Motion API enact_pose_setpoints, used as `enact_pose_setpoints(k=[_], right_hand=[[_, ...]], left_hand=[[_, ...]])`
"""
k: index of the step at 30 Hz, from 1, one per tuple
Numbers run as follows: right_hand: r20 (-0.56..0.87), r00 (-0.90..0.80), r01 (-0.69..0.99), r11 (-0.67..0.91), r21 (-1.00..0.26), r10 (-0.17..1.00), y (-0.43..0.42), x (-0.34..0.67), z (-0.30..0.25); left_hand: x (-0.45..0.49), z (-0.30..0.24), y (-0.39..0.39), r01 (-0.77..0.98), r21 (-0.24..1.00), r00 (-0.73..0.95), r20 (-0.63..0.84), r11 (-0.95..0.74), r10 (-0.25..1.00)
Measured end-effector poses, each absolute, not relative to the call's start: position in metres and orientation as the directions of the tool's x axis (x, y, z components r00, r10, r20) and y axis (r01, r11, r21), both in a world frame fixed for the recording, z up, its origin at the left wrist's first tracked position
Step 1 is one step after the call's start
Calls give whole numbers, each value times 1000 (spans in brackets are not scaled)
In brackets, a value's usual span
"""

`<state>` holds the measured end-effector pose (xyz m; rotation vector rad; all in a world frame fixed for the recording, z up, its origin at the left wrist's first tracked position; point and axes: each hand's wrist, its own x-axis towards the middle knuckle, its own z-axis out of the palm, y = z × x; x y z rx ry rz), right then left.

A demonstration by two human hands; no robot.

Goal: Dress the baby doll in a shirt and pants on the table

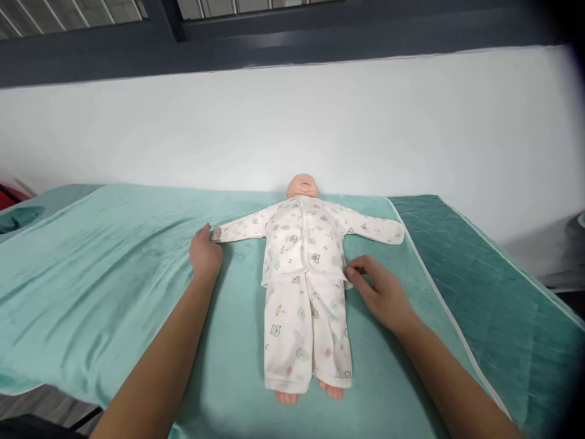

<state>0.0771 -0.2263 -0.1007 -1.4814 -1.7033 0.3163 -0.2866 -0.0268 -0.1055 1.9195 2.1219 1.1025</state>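
A baby doll (302,185) lies on its back with its arms stretched out sideways. It wears a white printed shirt (286,244), buttoned down the front, and matching trousers (289,341). Bare toes show below the trouser legs. At the end of the sleeve on the left side of the view, my left hand (205,253) is closed on the cuff. My right hand (379,292) pinches the shirt's lower hem at its right edge, thumb and forefinger together. The other sleeve (377,230) lies flat, its end covering the doll's hand.
Under the doll is a light green blanket (137,262), wrinkled on the left. A darker green quilted cover (493,305) extends to the right. Behind stands a white wall (292,122) below a dark window frame (297,46). Grey floor (41,405) shows at lower left.
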Motion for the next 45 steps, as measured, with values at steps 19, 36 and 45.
enact_pose_setpoints(k=[19,36,45], right_hand=[[473,88,760,248,-601,877,-346,-53,-112],[551,113,833,223,-506,827,-367,-78,-75],[425,210,756,130,-642,880,-383,-50,-108]], left_hand=[[-283,-108,-29,817,576,-216,342,-23,915],[-282,-103,-59,797,567,-81,442,-208,893],[-285,-107,-57,795,576,-86,415,-189,906]])
